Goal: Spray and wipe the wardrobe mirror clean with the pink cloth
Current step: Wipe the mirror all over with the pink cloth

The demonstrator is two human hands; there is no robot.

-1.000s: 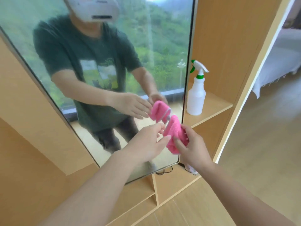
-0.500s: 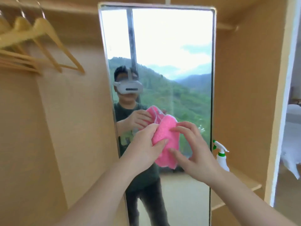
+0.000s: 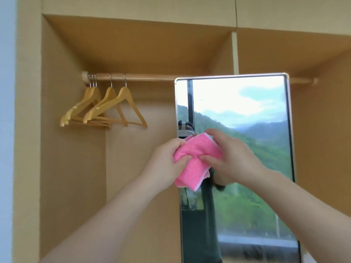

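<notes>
The folded pink cloth (image 3: 195,160) is held up in front of the left edge of the tall wardrobe mirror (image 3: 247,114). My left hand (image 3: 169,162) grips its left side, thumb over the fabric. My right hand (image 3: 231,156) grips its right side with fingers curled over the top edge. The mirror reflects green hills, sky and part of a person behind the cloth. The spray bottle is out of view.
Several wooden hangers (image 3: 106,109) hang on the rail (image 3: 148,76) at the upper left inside the wooden wardrobe. The wardrobe's back panel (image 3: 136,186) stands left of the mirror. A vertical divider (image 3: 235,54) rises above the mirror.
The view has swung upward from the lower shelf to the mirror's top and the rail. Both hands have risen with the cloth and keep hold of it; the spray bottle left the view.
</notes>
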